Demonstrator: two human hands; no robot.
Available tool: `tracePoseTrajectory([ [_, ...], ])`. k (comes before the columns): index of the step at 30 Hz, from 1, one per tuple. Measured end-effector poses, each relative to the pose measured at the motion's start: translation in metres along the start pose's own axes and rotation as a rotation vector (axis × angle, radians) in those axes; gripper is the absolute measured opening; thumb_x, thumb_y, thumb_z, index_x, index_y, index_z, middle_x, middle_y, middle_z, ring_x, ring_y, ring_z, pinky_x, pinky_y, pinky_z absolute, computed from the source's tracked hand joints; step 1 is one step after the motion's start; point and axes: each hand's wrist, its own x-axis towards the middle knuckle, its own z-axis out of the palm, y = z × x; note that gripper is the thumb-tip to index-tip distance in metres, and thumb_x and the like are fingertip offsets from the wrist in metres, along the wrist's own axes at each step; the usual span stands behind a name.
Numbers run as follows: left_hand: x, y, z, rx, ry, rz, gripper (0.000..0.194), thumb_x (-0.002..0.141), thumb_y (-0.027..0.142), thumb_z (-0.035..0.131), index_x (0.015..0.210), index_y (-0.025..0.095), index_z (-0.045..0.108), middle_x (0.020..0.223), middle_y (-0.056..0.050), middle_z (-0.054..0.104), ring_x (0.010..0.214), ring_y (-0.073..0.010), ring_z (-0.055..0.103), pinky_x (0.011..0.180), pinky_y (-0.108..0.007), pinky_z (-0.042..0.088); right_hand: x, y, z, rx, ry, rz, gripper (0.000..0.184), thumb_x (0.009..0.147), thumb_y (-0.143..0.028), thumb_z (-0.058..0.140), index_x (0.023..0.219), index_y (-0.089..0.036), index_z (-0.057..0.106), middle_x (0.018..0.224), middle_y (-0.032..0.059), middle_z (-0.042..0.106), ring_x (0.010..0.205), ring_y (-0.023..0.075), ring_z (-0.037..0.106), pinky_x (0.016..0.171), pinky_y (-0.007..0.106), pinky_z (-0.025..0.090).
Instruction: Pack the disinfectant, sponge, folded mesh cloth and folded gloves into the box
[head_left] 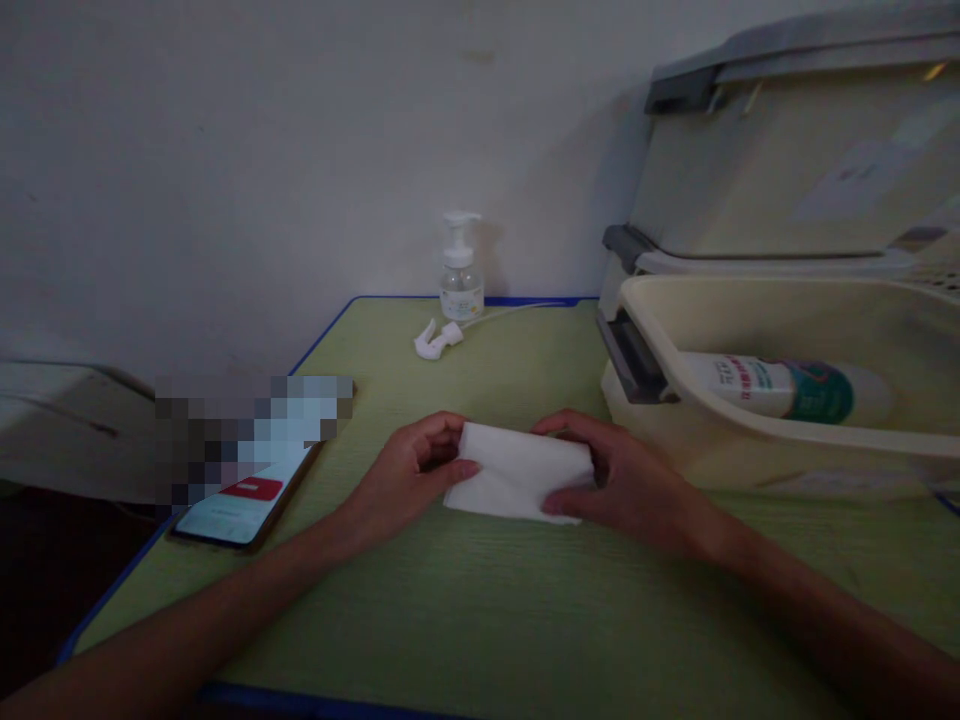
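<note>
A folded white tissue (517,465) is held between my two hands, just above the green tabletop (480,620). My left hand (420,465) grips its left edge, thumb on the near face and fingers behind. At the other end, my right hand (600,475) pinches the tissue's right side, thumb along the lower edge and fingers curled behind the top. Parts of the fingers on both hands are hidden by the tissue.
A clear pump bottle (462,285) stands by the wall, with a white spray trigger (439,340) and its tube lying before it. At left lies a lit phone (255,490). A cream basket (750,455) at right holds a white-and-green roll-shaped package (772,385). Stacked storage boxes (765,170) rise behind.
</note>
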Motion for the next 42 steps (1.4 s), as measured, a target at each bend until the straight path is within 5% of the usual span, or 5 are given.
tracePoseTrajectory([
  [5, -0.002, 0.008, -0.010, 0.399, 0.166, 0.588, 0.008, 0.078, 0.016, 0.059, 0.078, 0.023, 0.064, 0.079, 0.000, 0.073, 0.078, -0.0171, 0.067, 0.077, -0.035, 0.049, -0.004, 0.003, -0.001, -0.465, 0.344, -0.577, 0.016, 0.084, -0.010, 0.046, 0.092, -0.018, 0.058, 0.082, 0.0048, 0.067, 0.075, 0.0177, 0.062, 0.064, 0.030, 0.047],
  [9, -0.003, 0.003, -0.018, 0.694, 0.028, 0.897, 0.019, 0.086, 0.009, 0.052, 0.083, 0.024, 0.064, 0.087, 0.002, 0.074, 0.083, -0.0147, 0.069, 0.084, -0.035, 0.045, -0.004, 0.003, -0.005, -0.856, 0.261, -0.914, 0.030, 0.093, -0.009, 0.034, 0.085, -0.017, 0.062, 0.077, 0.0045, 0.069, 0.071, 0.0168, 0.061, 0.066, 0.031, 0.045],
  [16, -0.004, -0.010, -0.024, 0.849, -0.247, 0.988, 0.025, 0.093, 0.013, 0.041, 0.087, 0.021, 0.064, 0.097, -0.003, 0.073, 0.096, -0.0135, 0.065, 0.092, -0.033, 0.046, -0.005, 0.006, -0.005, -0.989, -0.065, -0.990, 0.035, 0.095, -0.008, 0.032, 0.084, -0.018, 0.064, 0.080, 0.0038, 0.068, 0.073, 0.0149, 0.059, 0.069, 0.030, 0.046],
  [31, -0.009, 0.008, -0.009, 0.729, -0.333, 0.551, 0.011, 0.085, 0.021, 0.050, 0.078, 0.017, 0.057, 0.093, -0.007, 0.061, 0.089, -0.0184, 0.057, 0.085, -0.034, 0.044, -0.016, -0.005, 0.002, -0.696, -0.086, -0.484, 0.017, 0.085, -0.014, 0.055, 0.100, -0.015, 0.063, 0.090, 0.0073, 0.066, 0.082, 0.0206, 0.061, 0.074, 0.036, 0.051],
  [42, -0.015, 0.008, -0.004, 0.811, -0.411, 0.288, 0.020, 0.079, 0.028, 0.065, 0.089, 0.020, 0.049, 0.107, -0.005, 0.051, 0.100, -0.0205, 0.049, 0.089, -0.034, 0.044, -0.014, 0.003, 0.016, -0.829, -0.050, -0.388, 0.052, 0.072, -0.032, 0.075, 0.116, -0.009, 0.057, 0.094, 0.0107, 0.060, 0.083, 0.0249, 0.059, 0.069, 0.040, 0.053],
])
